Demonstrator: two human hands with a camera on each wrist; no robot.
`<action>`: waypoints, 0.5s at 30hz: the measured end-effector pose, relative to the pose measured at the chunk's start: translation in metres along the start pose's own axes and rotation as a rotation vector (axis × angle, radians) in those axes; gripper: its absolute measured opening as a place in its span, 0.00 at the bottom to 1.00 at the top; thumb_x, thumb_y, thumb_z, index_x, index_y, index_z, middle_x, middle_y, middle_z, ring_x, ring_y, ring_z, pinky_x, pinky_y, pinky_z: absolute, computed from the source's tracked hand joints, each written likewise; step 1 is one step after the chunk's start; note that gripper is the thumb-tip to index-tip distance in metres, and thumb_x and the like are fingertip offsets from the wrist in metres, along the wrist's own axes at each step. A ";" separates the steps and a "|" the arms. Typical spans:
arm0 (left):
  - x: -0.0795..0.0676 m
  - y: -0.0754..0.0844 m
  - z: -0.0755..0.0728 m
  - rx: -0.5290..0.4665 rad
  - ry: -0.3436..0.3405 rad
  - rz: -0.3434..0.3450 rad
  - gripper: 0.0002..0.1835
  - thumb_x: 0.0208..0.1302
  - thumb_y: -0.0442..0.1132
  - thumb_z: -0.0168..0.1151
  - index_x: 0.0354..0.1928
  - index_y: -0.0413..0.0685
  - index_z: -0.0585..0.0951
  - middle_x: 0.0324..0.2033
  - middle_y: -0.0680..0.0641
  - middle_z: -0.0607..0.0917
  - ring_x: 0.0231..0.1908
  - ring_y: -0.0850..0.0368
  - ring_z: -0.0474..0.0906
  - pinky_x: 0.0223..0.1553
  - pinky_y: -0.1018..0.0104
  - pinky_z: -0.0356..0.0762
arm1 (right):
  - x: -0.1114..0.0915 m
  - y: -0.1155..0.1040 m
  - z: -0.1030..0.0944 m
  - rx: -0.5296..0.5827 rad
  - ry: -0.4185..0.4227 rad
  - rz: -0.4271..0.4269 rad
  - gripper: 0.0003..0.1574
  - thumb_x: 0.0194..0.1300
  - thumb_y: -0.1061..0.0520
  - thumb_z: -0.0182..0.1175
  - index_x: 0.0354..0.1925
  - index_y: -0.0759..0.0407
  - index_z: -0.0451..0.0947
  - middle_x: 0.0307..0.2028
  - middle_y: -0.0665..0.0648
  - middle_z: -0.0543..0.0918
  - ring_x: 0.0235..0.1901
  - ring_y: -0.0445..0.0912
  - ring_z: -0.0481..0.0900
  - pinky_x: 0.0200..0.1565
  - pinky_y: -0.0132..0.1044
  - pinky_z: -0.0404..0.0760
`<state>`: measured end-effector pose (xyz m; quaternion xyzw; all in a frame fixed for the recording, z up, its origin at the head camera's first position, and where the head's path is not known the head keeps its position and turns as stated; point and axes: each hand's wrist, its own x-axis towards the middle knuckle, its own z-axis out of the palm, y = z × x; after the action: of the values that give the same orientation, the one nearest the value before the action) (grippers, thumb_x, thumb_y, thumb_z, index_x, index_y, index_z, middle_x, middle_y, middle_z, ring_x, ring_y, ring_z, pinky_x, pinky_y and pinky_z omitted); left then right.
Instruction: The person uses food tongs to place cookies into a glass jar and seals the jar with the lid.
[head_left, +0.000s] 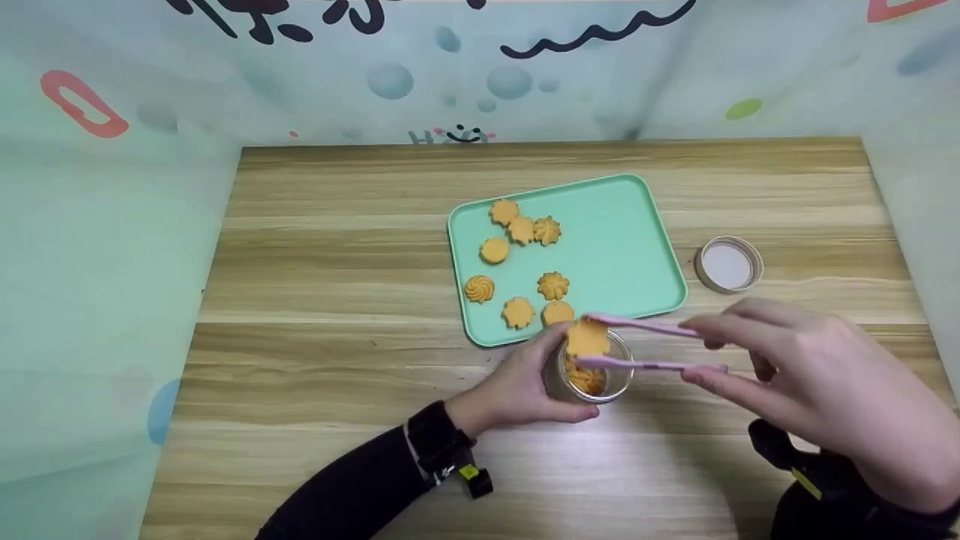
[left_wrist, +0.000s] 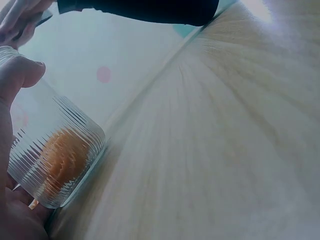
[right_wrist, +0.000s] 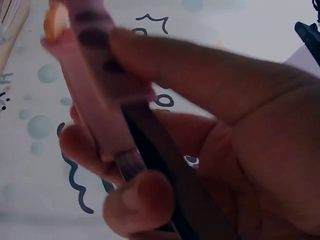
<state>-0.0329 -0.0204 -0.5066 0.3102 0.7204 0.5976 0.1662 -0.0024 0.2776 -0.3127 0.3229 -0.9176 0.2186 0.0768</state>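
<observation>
My left hand (head_left: pixel 517 382) grips a clear ribbed glass jar (left_wrist: pixel 80 125) around its side, the thumb at the front. Cookies (head_left: pixel 589 379) lie inside, one showing through the glass in the left wrist view. My right hand (head_left: pixel 817 367) holds pink tongs (head_left: pixel 649 325), fingers on one arm and thumb on the other. Between the tong tips a flat, scalloped cookie (head_left: pixel 587 339) is pinched right over the jar's mouth. In the right wrist view the tongs (right_wrist: pixel 95 95) slant across the palm, with part of the cookie (right_wrist: pixel 56 22) at the upper left.
Behind the jar lies a mint-green tray (head_left: pixel 615 247) with several cookies on its left half, one swirled cookie (head_left: pixel 479 289) near the left edge. A round lid (head_left: pixel 729 265) rests on the wooden table (head_left: pixel 330 300) right of the tray. Printed curtains (head_left: pixel 450 90) surround the table.
</observation>
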 end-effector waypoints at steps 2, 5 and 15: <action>0.000 -0.001 0.000 -0.015 -0.001 0.013 0.53 0.53 0.47 0.89 0.79 0.62 0.67 0.69 0.59 0.77 0.68 0.61 0.74 0.75 0.58 0.71 | -0.006 -0.001 0.000 0.002 -0.013 -0.026 0.24 0.58 0.51 0.83 0.53 0.49 0.90 0.41 0.42 0.86 0.25 0.28 0.71 0.24 0.23 0.73; 0.001 -0.001 0.000 -0.009 0.002 0.030 0.53 0.53 0.47 0.89 0.78 0.63 0.68 0.69 0.59 0.77 0.67 0.61 0.75 0.73 0.58 0.74 | -0.013 -0.002 0.000 -0.011 -0.028 -0.035 0.23 0.61 0.49 0.82 0.54 0.48 0.90 0.42 0.42 0.87 0.26 0.28 0.72 0.26 0.25 0.75; 0.001 0.001 0.001 -0.015 0.007 0.011 0.52 0.52 0.46 0.89 0.77 0.62 0.68 0.68 0.59 0.78 0.64 0.60 0.78 0.68 0.61 0.79 | -0.020 -0.007 0.002 -0.097 -0.062 0.033 0.25 0.58 0.46 0.83 0.54 0.45 0.91 0.41 0.39 0.87 0.27 0.30 0.77 0.28 0.33 0.80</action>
<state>-0.0330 -0.0188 -0.5060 0.3109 0.7148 0.6049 0.1624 0.0173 0.2830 -0.3174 0.3103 -0.9343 0.1647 0.0605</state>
